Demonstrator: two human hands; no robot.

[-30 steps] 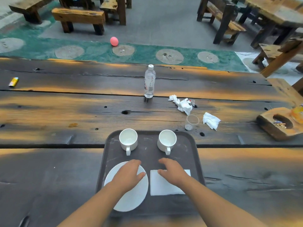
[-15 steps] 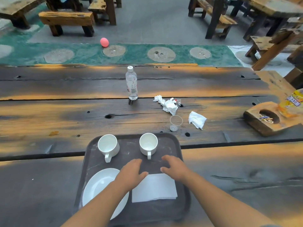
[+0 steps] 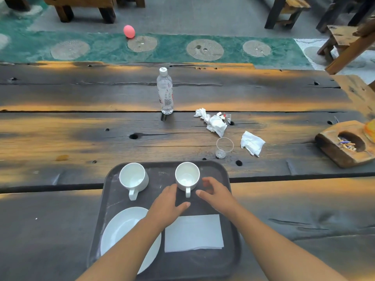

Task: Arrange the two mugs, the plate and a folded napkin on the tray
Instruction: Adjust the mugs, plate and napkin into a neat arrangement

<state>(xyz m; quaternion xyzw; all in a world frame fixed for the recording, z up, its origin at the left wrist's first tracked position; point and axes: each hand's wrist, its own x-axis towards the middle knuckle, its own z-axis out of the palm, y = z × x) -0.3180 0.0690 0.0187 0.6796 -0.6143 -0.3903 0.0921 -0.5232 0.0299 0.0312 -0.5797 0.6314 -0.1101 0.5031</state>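
In the head view, all four of the task's things lie on the tray (image 3: pixel 203 264). The left mug (image 3: pixel 133 178) and the right mug (image 3: pixel 187 176) stand upright along its far edge. The plate (image 3: pixel 123 226) and the folded napkin (image 3: pixel 193 233) lie side by side on the near half.

The right mug sits between the two hands, its handle pointing back toward the person into the gap between them. The left grip (image 3: pixel 168 203) is released, with fingers straight and tips at the mug's left wall; whether they touch it cannot be told. The right grip (image 3: pixel 217 194), blurred and loosely curved, holds nothing just beside the mug's right wall. Both are about equally near, so any nudge probably comes from both sides.
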